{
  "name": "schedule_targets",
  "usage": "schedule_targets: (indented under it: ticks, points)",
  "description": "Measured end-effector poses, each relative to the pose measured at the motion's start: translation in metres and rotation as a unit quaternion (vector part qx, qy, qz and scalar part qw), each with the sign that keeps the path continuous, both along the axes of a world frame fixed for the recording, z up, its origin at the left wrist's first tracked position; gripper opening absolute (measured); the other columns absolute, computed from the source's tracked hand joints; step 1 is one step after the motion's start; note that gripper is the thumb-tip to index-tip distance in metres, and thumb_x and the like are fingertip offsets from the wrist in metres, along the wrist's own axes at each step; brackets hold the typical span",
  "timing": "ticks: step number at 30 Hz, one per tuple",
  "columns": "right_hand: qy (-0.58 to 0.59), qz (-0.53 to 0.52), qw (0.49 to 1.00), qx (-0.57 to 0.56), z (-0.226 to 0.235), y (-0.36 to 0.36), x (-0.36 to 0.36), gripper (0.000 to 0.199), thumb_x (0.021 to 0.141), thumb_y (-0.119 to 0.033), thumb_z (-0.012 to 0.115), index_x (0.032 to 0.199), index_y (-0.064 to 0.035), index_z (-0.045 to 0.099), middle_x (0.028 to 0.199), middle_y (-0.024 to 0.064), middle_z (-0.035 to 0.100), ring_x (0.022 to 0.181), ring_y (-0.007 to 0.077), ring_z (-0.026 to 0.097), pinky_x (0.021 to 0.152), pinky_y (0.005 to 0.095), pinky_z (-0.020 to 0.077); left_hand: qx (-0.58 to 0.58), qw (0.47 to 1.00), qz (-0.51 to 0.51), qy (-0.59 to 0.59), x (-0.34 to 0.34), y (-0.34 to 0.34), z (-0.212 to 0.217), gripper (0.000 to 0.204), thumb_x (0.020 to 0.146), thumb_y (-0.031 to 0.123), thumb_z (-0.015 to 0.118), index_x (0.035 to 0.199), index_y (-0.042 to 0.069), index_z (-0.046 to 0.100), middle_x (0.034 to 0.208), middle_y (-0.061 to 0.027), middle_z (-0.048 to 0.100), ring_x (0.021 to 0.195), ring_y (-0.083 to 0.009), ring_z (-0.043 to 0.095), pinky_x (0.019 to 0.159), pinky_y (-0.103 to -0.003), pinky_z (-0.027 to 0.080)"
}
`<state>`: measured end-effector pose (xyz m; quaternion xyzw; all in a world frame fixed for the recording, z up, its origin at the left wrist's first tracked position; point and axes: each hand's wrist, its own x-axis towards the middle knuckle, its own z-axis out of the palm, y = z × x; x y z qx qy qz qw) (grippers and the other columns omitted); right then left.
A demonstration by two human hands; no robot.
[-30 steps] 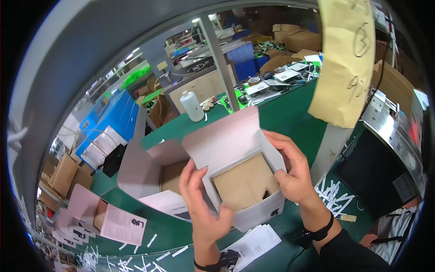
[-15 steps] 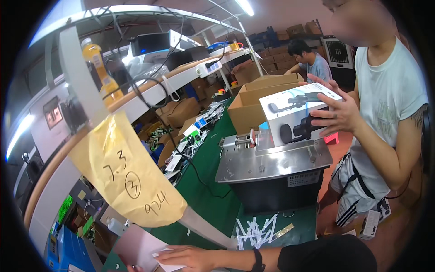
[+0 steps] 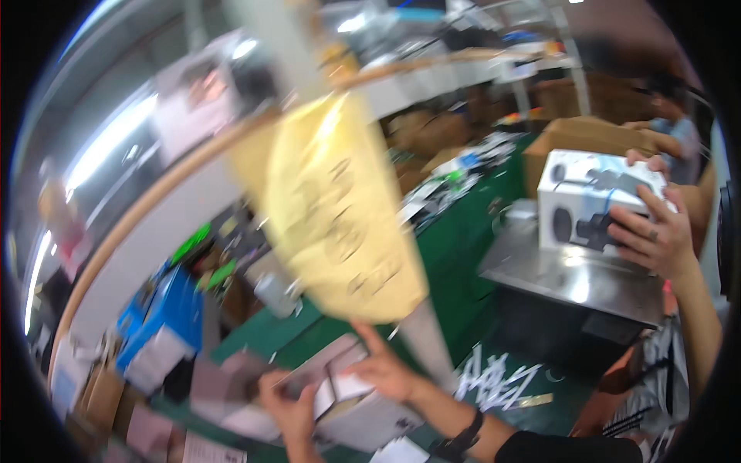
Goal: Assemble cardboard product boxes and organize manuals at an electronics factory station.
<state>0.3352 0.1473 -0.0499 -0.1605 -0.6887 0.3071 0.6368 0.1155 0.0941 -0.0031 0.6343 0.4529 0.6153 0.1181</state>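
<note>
left hand [image 3: 290, 404], right hand [image 3: 388, 372]: 2 | box [image 3: 372, 424] between: 1 | co-worker's box [image 3: 573, 202]: 1

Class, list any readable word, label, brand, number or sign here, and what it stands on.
None can be read.
Yellow sheet: handwriting, too blurred.
White box: any lettering too small and blurred.
Open box: small dark print, too blurred.

The yellow paper [image 3: 340, 224] is blurry. At 6 o'clock, the box [image 3: 378, 424] is too, and white papers [image 3: 401, 451] get cut off.
</note>
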Motion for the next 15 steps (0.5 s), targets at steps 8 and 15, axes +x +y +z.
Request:
schedule_targets:
  ticks: [8, 15]
  points:
    - [0.171, 0.104, 0.980, 0.019, 0.023, -0.014, 0.001, 0.054, 0.079, 0.012, 0.059, 0.124, -0.0062, 0.035, 0.126, 0.0206, 0.056, 0.129, 0.0355, 0.049, 0.116, 0.0505, 0.0304, 0.093, 0.985, -0.106, -0.096, 0.038, -0.013, 0.004, 0.039, 0.083, 0.000, 0.071, 0.115, 0.005, 0.050, 0.121, -0.0131, 0.057, 0.125, -0.0296, 0.053, 0.109, -0.044, 0.040]
    - [0.052, 0.187, 0.922, -0.334, 0.059, -0.004, 0.020, 0.054, 0.072, 0.012, 0.055, 0.122, -0.0052, 0.056, 0.118, 0.0119, 0.059, 0.113, 0.0197, 0.056, 0.098, 0.0297, 0.0432, -0.068, 0.982, -0.052, -0.170, 0.053, -0.025, 0.013, 0.061, 0.071, -0.019, 0.053, 0.126, 0.005, 0.051, 0.131, -0.0102, 0.049, 0.129, -0.0249, 0.049, 0.112, -0.036, 0.034]
